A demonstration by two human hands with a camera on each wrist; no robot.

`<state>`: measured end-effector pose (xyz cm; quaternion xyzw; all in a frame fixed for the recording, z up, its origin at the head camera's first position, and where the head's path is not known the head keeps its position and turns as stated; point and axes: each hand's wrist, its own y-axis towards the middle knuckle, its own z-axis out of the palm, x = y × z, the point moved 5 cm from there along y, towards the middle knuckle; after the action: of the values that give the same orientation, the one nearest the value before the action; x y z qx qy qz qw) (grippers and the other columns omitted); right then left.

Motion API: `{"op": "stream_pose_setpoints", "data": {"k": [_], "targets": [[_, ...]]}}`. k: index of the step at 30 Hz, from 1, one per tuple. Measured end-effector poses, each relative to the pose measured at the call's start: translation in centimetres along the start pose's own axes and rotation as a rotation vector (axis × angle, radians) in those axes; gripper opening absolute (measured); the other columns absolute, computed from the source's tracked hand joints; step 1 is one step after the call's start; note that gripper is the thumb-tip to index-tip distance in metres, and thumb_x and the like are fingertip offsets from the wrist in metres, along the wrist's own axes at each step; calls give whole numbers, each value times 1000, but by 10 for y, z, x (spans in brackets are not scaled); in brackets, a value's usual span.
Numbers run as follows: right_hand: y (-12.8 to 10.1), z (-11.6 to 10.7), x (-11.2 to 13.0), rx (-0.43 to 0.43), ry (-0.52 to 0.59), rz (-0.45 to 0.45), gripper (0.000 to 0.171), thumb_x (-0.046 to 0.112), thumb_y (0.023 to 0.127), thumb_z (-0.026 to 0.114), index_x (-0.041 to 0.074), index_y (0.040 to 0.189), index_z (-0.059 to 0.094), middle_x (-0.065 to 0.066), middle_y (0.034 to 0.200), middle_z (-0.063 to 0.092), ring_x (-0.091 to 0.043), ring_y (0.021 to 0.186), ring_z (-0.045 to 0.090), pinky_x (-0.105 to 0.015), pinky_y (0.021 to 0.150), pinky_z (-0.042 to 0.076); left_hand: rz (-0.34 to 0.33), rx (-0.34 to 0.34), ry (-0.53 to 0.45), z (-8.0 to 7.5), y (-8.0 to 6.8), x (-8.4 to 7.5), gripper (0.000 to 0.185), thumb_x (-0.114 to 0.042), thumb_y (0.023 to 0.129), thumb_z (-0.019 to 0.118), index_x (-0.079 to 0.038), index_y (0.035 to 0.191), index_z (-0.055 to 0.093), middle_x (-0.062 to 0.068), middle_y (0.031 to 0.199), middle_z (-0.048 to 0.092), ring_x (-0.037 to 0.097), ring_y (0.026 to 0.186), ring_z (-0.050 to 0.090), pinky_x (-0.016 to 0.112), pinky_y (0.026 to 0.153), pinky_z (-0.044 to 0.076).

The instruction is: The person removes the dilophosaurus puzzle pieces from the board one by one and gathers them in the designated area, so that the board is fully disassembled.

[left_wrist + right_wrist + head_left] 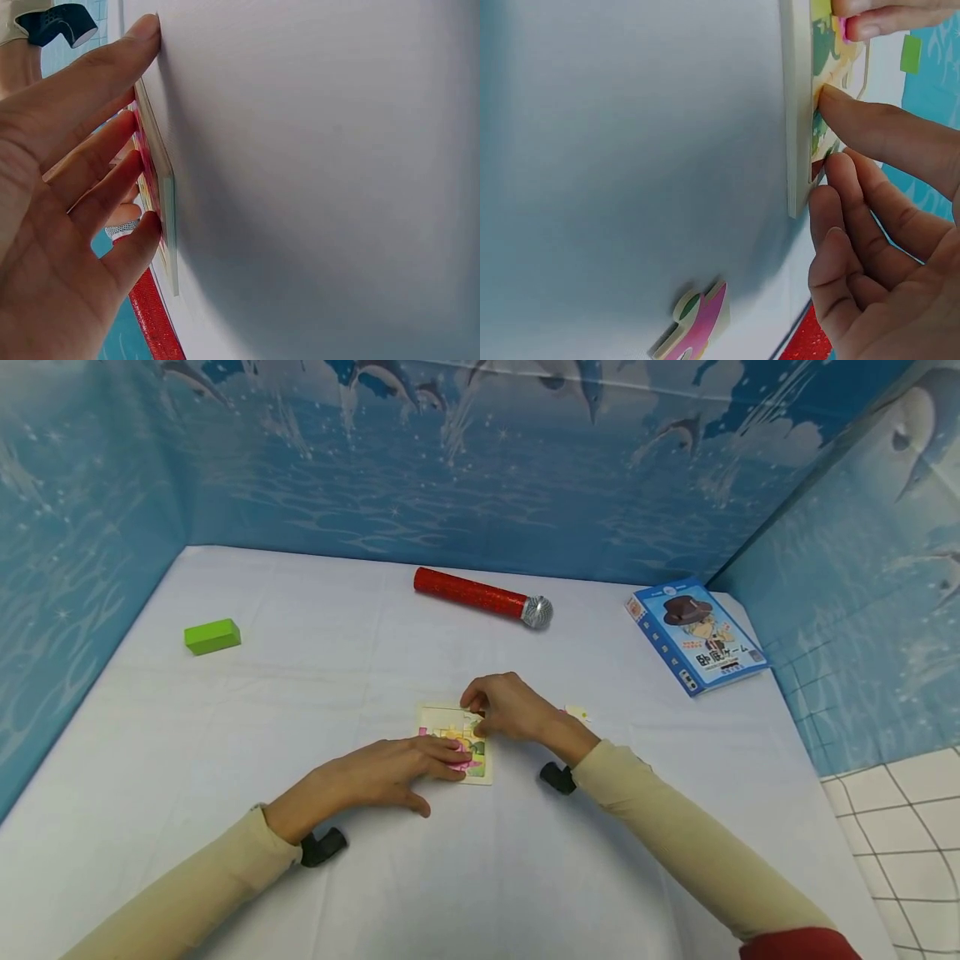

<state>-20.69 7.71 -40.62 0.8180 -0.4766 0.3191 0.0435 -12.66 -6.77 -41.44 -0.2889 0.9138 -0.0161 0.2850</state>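
Note:
A small jigsaw puzzle (474, 779) in a pale frame lies on the white table, showing yellow, green and pink picture parts. My left hand (408, 764) rests its extended fingers on the left and lower part; its thumb (141, 30) is spread off to the side. At the upper right corner, my right hand (517, 706) pinches a puzzle piece (821, 139) at the board, thumb on the picture side and bent fingers at the frame's edge. That piece is mostly hidden by the fingers. A loose pink and green puzzle piece (701, 326) lies beyond the board, partly behind the right wrist in the head view.
A red microphone (472, 593) with a silver head lies at the back. To the far left is a green block (212, 637). A blue game box (697, 635) lies at the back right. Dolphin-print curtains (450, 485) border the table (315, 627).

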Motion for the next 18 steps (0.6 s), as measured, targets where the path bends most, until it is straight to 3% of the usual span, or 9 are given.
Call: {"op": "stream_pose_setpoints", "data": {"k": [11, 18], "targets": [[2, -2, 0, 29, 42, 0, 34, 5, 68, 77, 10, 100, 63, -2, 88, 60, -14, 83, 53, -26, 75, 44, -2, 4, 6, -1, 0, 0, 60, -30, 72, 74, -24, 128, 52, -13, 143, 35, 9, 135, 24, 38, 102, 36], [-1, -5, 2, -10, 47, -76, 29, 6, 69, 76, 12, 95, 64, -1, 89, 57, -14, 82, 52, -25, 73, 45, -4, 9, 0, -2, 0, -1, 60, -30, 72, 74, -23, 128, 52, -12, 143, 34, 9, 135, 24, 38, 102, 35]]}}
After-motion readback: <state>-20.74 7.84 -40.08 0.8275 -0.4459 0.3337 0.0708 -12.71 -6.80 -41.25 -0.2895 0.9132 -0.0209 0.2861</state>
